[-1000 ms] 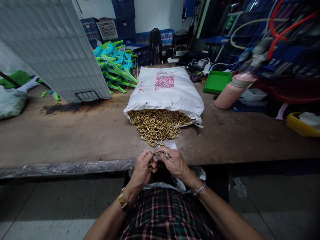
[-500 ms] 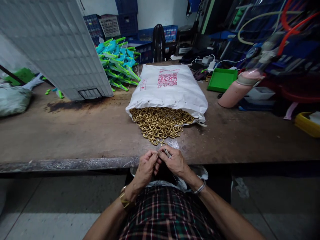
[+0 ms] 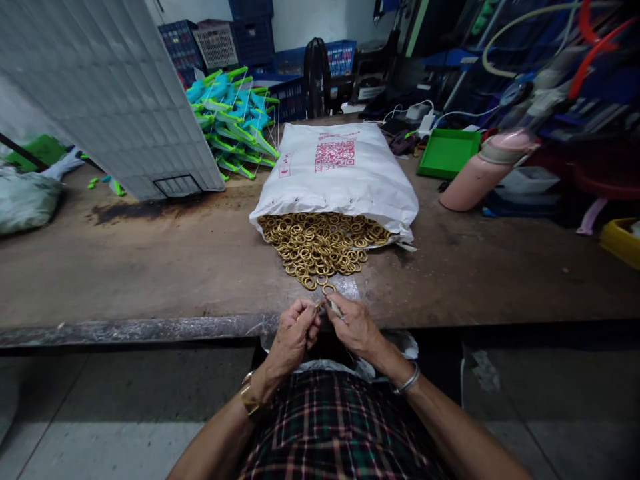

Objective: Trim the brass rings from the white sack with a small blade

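Observation:
My left hand (image 3: 294, 330) is closed in a pinch on a gold-coloured ring (image 3: 317, 305), mostly covered by the fingertips. Close beside it, my right hand (image 3: 359, 328) is closed around a small grey metal tool (image 3: 337, 309); its exact kind is hidden by the fingers. Just beyond the right fingertips a single loose ring (image 3: 329, 289) lies on the table. Behind it, a heap of gold-coloured rings (image 3: 315, 250) spills from the mouth of a white sack (image 3: 300, 190) with red print.
The wooden table's front edge (image 3: 150, 328) runs below my hands. At left stands a grey ribbed panel (image 3: 135, 100), with green and blue plastic pieces (image 3: 240, 127) behind it. To the right are a green tray (image 3: 447, 153) and a pink bottle (image 3: 470, 180).
My right hand has shifted slightly right, away from the left fingertips. The ring in my left pinch now shows, and the loose ring on the table is more visible.

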A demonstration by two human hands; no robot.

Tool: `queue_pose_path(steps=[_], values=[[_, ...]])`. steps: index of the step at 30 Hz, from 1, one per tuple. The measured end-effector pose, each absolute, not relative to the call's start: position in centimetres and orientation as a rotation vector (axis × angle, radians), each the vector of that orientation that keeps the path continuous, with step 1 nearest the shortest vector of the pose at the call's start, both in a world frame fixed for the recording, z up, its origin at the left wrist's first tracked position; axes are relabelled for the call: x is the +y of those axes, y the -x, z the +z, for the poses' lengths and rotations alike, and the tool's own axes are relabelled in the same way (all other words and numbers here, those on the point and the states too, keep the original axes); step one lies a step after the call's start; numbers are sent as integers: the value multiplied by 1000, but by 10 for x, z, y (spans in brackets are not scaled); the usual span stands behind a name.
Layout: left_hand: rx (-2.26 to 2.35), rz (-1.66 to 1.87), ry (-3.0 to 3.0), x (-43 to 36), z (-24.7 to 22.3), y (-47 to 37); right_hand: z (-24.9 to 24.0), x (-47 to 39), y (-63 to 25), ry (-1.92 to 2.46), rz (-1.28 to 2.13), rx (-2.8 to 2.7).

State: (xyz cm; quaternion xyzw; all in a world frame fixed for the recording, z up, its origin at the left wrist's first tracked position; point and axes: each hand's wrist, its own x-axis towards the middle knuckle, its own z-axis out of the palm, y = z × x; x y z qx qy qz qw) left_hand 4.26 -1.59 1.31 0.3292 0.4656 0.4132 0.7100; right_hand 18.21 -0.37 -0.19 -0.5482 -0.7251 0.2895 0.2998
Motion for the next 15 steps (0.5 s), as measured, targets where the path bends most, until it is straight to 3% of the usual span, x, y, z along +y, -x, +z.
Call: queue_pose_path(steps=[15], values=[[1112, 943, -842, -15, 10, -41, 10, -7, -175, 1637, 655, -2300]])
